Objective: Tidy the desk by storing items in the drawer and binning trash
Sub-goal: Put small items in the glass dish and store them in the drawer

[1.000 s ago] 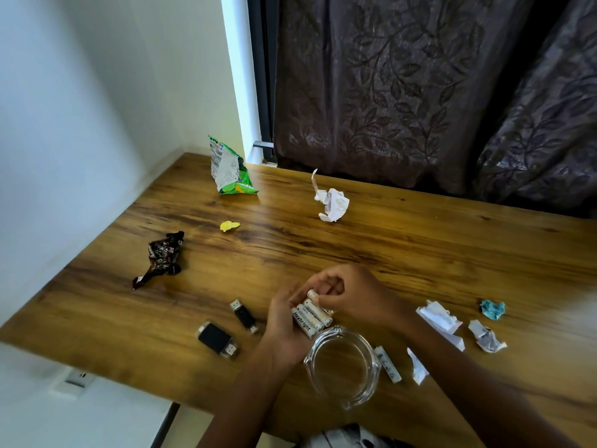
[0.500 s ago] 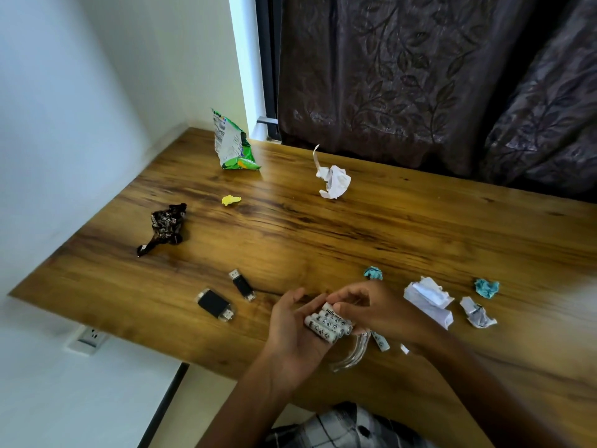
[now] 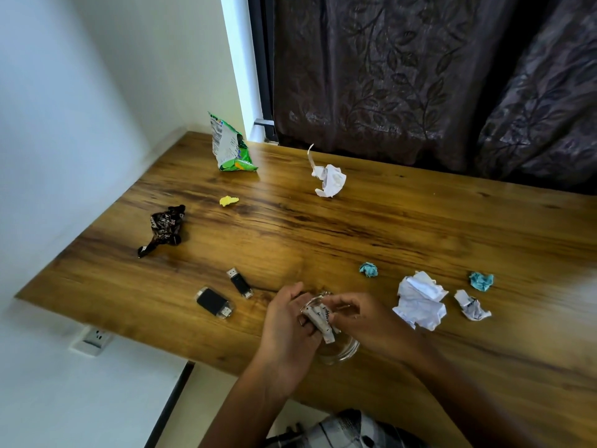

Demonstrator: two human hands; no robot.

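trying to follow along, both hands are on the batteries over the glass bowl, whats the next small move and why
Probably let the batteries drop into the glass bowl. The left hand cradles the bundle and the right hand pinches its end right above the bowl's open rim, so releasing there would gather them for storing.

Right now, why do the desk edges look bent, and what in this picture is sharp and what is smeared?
Head view: the wide-angle lens bows the wooden desk at its edges. The chip bag and white paper ball are crisp. The left hand, right hand and batteries are slightly motion-blurred, and the glass bowl is hard to make out. Light is soft, with sheen on the far right wood.
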